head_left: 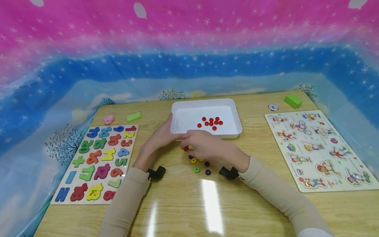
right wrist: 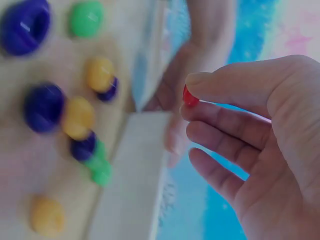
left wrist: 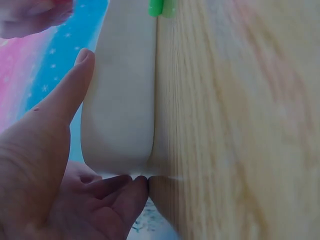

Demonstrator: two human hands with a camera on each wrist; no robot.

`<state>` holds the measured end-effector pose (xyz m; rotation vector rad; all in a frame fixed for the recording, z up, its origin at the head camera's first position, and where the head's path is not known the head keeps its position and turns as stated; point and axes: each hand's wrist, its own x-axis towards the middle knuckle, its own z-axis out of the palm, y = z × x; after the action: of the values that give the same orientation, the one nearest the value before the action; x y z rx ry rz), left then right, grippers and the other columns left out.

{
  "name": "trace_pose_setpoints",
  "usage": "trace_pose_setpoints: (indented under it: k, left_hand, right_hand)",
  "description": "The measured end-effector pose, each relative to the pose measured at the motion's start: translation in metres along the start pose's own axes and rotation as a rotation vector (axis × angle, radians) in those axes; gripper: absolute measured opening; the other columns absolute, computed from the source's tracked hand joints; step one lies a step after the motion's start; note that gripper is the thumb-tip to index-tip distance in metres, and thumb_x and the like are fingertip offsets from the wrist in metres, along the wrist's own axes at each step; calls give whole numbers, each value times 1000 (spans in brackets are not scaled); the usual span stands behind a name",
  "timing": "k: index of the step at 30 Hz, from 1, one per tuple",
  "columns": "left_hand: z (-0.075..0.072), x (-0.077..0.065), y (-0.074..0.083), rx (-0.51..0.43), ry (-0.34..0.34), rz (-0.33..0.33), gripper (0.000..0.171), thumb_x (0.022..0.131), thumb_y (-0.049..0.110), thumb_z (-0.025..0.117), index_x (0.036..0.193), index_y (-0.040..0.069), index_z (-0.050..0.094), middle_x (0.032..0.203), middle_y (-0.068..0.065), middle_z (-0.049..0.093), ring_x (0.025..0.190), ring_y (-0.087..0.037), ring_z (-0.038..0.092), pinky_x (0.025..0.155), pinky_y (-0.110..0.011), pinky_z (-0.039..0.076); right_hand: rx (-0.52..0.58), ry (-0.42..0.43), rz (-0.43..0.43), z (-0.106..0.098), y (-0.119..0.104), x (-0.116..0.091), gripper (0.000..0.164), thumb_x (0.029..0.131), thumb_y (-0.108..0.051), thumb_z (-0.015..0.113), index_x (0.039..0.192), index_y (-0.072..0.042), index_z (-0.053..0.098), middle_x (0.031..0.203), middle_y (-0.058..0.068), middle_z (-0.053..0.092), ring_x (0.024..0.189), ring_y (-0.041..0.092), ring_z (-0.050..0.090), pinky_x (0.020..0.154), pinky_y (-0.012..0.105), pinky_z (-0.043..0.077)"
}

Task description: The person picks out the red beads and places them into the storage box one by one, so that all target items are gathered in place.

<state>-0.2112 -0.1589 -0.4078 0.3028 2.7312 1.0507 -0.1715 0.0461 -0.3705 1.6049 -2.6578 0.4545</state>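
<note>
A white tray (head_left: 189,112) with several red beads (head_left: 211,123) inside stands at the middle of the table. My left hand (head_left: 161,135) grips its near left corner, thumb along the front rim and fingers against the side wall. In the right wrist view, my right hand (right wrist: 270,125) pinches a red bead (right wrist: 190,96) between thumb and index finger. That hand is just in front of the tray's near wall, over a loose group of beads. Among these on the table are a green bead (head_left: 196,170), a purple bead (head_left: 208,172) and a yellow bead (head_left: 193,160); the hand partly covers others.
A number puzzle board (head_left: 97,164) lies at left, with a pink figure (head_left: 109,119) and a green block (head_left: 134,117) behind it. At right are a picture puzzle board (head_left: 319,151), a poker chip (head_left: 273,107) and another green block (head_left: 293,101). A patterned cloth (head_left: 189,65) hangs behind.
</note>
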Motion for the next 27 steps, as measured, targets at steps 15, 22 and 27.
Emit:
trace_pose_setpoints:
  k: [15, 22, 27]
  left_hand:
    - [3, 0, -1, 2, 22, -55, 118, 67, 66, 68, 150, 21, -1, 155, -4, 23, 135, -24, 36, 104, -47, 37]
    - [4, 0, -2, 14, 39, -73, 116, 68, 64, 69, 151, 21, 1, 155, -2, 23, 137, -23, 34, 106, -47, 36]
    - [5, 0, -3, 2, 47, -85, 114, 68, 63, 70, 150, 23, 2, 155, 0, 22, 137, -22, 32, 107, -46, 35]
  right_hand:
    - [129, 156, 321, -8, 75, 15, 13, 83, -14, 67, 95, -17, 71, 90, -5, 64, 82, 14, 56, 76, 31, 48]
    - [128, 175, 462, 9, 96, 29, 14, 85, -12, 60, 94, -14, 71, 91, 0, 63, 82, 16, 54, 74, 33, 48]
    - [104, 138, 511, 17, 102, 35, 15, 85, -12, 60, 95, -13, 71, 92, 4, 64, 83, 19, 55, 78, 36, 47]
